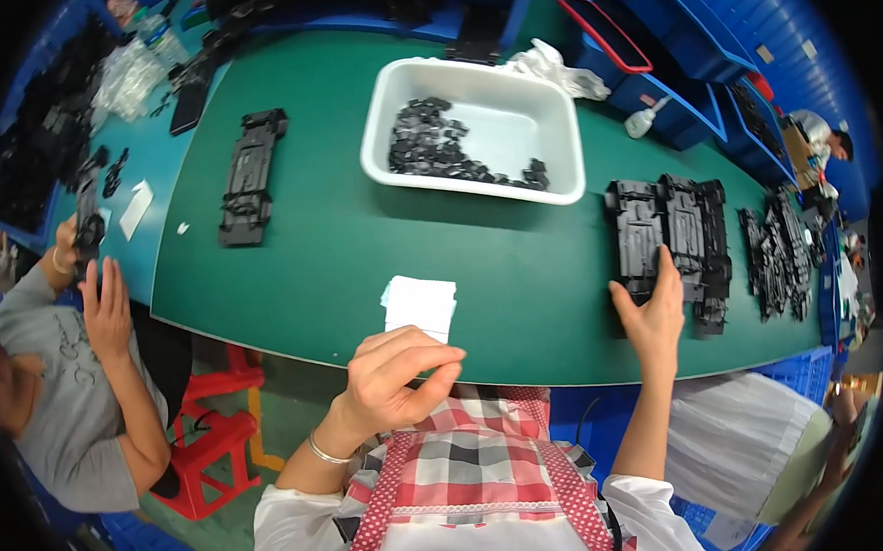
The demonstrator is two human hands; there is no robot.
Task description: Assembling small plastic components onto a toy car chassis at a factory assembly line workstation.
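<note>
My right hand reaches over the near end of a black plastic toy-car chassis, with thumb and fingers at its two sides. That chassis lies flat at the left of a row of similar chassis. In front of my apron, my left hand is raised with thumb and fingertips pinched together. Whatever it may hold is too small or hidden to make out. Just beyond it lies a small stack of white paper slips. Another black chassis lies alone on the left of the green table.
A white tub of small black parts stands at the back middle. Blue bins, a small white bottle and a white cloth are behind it. More black parts lie far right. A co-worker handles a part at left, near red stools.
</note>
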